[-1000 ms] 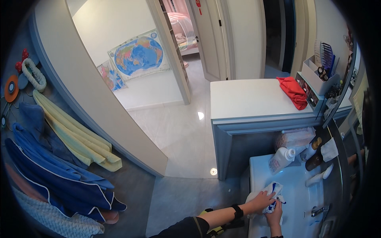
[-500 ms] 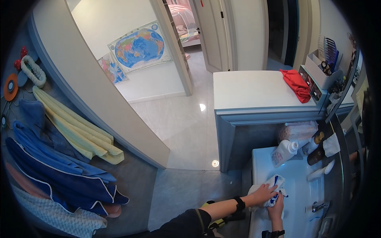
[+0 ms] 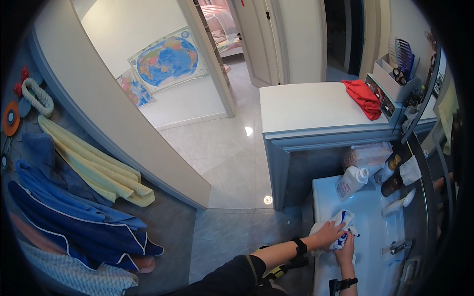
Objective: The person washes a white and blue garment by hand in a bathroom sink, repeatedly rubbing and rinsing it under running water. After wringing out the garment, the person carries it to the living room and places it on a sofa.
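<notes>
Over the left side of a white washbasin [image 3: 323, 281], my two hands work on a crumpled white cloth [image 3: 344, 217] with blue patches; it may be a garment, but its kind does not show. My left hand [image 3: 328, 236] lies across the cloth from the left, fingers bent into it. From below, my right hand [image 3: 344, 252] pinches the cloth close beside the left fingertips. Both wrists carry black bands. Part of the cloth hangs below the left hand, and the hands hide its middle.
A white bottle [image 3: 352, 182] stands on the basin's back corner, with pump bottles [image 3: 387, 168] and a white tube [image 3: 399, 203] beside it. The faucet [image 3: 400, 246] is at right. A red cloth [image 3: 363, 98] lies on the white counter [image 3: 301, 106]. Towels [image 3: 94, 163] hang at left.
The whole view has shifted slightly. Both hands stay on the cloth, their fingers moved a little, and the cloth's folds have changed slightly.
</notes>
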The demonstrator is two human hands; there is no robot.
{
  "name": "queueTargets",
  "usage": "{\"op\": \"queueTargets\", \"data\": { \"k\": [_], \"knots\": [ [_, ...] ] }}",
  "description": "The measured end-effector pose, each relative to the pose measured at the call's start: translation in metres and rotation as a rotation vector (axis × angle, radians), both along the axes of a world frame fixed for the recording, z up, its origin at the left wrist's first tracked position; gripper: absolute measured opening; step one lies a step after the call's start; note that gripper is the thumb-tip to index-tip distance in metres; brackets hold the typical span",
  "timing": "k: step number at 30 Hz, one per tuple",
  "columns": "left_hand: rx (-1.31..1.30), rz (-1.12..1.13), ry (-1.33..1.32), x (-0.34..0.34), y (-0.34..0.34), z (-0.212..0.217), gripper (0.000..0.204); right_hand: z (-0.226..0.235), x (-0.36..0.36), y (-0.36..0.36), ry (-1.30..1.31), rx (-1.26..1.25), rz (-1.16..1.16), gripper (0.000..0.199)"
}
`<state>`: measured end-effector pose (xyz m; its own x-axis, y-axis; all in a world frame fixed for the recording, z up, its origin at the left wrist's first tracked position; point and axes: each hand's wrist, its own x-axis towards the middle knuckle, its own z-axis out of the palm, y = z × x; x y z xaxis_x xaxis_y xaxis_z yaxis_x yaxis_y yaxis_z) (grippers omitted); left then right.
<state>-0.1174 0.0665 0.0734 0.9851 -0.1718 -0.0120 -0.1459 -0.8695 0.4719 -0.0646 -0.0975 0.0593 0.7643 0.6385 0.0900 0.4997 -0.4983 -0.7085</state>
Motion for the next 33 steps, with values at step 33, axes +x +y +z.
{"op": "queueTargets", "data": {
  "k": [33],
  "knots": [
    [0.025, -0.001, -0.010, -0.0013, 0.0013, 0.0013, 0.091, 0.0044, -0.0026, 0.0019, 0.002, -0.014, -0.007, 0.072]
  ]
}}
